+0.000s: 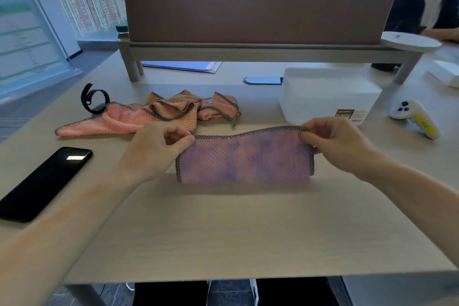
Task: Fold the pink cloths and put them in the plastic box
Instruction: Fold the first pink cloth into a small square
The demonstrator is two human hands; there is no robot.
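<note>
A: Your left hand (159, 146) and right hand (335, 144) each pinch a top corner of the pink waffle-weave cloth with dark checked trim (244, 156), which stands doubled at the middle of the pale wooden desk (223, 231).

B: What might spoil it?

A: Uneven tension. Pull one corner harder and the trimmed edges likely skew. Beyond your left hand, the crumpled pink cloths (154, 114) wait unfolded. The translucent white plastic box (327, 94) sits toward the far right edge; a loose fold could spring open during that reach.
</note>
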